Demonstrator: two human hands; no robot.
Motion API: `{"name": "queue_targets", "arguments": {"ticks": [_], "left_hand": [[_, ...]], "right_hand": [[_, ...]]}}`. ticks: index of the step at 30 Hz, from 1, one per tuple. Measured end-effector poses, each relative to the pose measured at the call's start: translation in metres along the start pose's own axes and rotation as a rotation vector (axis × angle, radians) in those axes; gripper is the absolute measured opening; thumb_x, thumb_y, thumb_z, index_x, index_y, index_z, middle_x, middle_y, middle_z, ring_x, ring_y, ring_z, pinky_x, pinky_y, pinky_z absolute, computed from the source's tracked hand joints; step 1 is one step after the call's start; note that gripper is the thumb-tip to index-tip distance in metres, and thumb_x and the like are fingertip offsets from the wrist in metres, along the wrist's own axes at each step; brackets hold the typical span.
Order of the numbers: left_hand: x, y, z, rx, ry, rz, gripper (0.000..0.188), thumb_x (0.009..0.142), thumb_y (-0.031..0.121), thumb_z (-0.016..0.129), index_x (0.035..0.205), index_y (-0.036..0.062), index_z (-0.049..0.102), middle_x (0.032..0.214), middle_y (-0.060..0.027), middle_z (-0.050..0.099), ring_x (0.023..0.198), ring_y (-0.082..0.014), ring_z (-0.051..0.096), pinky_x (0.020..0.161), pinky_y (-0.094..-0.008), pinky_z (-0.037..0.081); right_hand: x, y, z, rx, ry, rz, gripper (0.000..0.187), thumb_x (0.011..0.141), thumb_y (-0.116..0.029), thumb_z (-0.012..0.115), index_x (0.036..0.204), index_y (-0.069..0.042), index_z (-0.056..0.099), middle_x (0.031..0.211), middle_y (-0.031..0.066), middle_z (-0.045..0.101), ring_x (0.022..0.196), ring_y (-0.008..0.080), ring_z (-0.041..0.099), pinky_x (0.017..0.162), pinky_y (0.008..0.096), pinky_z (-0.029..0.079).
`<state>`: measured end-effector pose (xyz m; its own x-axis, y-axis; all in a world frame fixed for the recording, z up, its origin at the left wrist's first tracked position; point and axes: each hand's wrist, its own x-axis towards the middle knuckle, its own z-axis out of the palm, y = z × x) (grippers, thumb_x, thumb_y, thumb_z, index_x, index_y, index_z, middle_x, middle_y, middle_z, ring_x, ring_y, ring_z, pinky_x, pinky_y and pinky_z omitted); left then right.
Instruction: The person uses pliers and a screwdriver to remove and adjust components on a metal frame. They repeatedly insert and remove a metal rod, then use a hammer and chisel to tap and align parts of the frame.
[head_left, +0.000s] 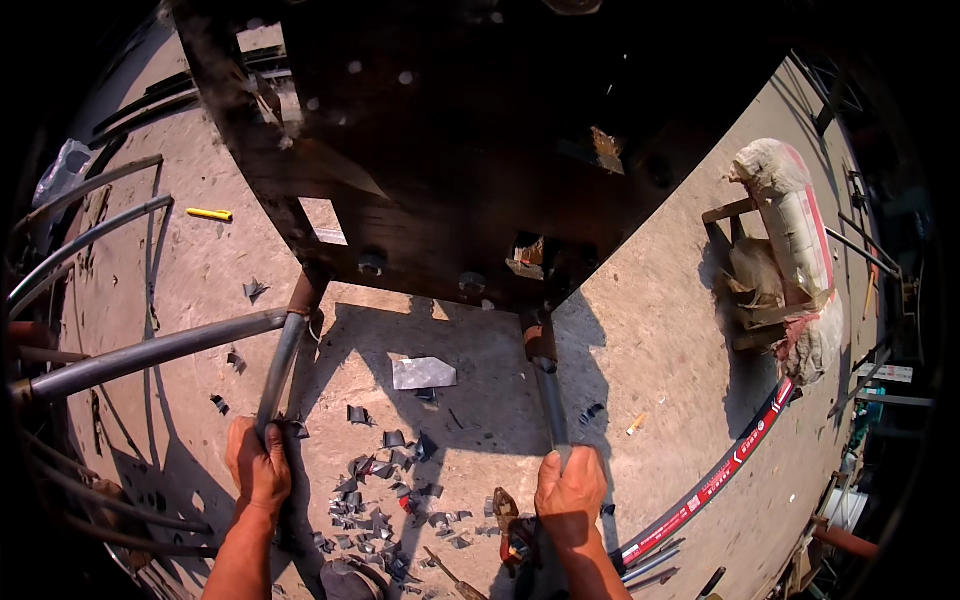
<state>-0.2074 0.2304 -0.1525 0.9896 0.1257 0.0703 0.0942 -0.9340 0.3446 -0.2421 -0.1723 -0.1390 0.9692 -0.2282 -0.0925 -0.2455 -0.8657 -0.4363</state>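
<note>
My left hand (258, 465) is closed round the lower end of a grey metal tube (282, 365). My right hand (572, 495) is wrapped round a second metal tube (551, 395). Both tubes run up to rusty sleeves at the lower edge of a large dark metal plate (430, 190). Square holes and bolts show in the plate, and its upper part is lost in shadow. Pliers (508, 520) with red on their handles lie on the ground beside my right forearm. Between my arms, small curved metal scraps (375, 490) are scattered.
A long metal pipe (160, 350) reaches in from the left to the left sleeve. A padded stool (790, 240) wrapped in pale cloth stands at right, near a red-labelled strip (715, 480). A flat metal piece (424, 373) and a yellow marker (209, 214) lie on the concrete.
</note>
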Motion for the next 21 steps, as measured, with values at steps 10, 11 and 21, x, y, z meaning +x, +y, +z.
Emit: {"name": "queue_targets", "arguments": {"ticks": [10,11,21], "left_hand": [[0.0034,0.0073,-0.0007,-0.027,0.020,-0.004,0.033,0.109,0.028,0.051,0.092,0.0006,0.057,0.084,-0.0199,0.053,0.079,-0.0426,0.054,0.071,-0.0493,0.042],[0.0035,0.0073,-0.0010,-0.025,0.017,-0.003,0.034,0.109,0.029,0.051,0.092,0.0006,0.057,0.084,-0.0199,0.053,0.079,-0.0425,0.054,0.071,-0.0493,0.042],[0.0023,0.0035,0.0010,-0.012,0.016,-0.004,0.037,0.110,0.031,0.050,0.091,0.0000,0.056,0.084,-0.0203,0.052,0.079,-0.0434,0.053,0.070,-0.0501,0.042]], "right_hand": [[0.0015,0.0036,0.0014,-0.034,0.023,-0.052,0.032,0.108,-0.027,0.052,0.095,0.002,0.052,0.086,0.0264,0.052,0.080,0.0507,0.055,0.069,0.0566,0.044],[0.0015,0.0035,0.0016,-0.038,0.023,-0.054,0.032,0.108,-0.027,0.052,0.094,0.002,0.052,0.086,0.0264,0.052,0.080,0.0507,0.055,0.069,0.0565,0.044],[0.0031,0.0001,-0.0003,-0.038,0.028,-0.049,0.031,0.107,-0.026,0.052,0.094,0.002,0.051,0.084,0.0273,0.051,0.079,0.0517,0.054,0.068,0.0567,0.044]]}}
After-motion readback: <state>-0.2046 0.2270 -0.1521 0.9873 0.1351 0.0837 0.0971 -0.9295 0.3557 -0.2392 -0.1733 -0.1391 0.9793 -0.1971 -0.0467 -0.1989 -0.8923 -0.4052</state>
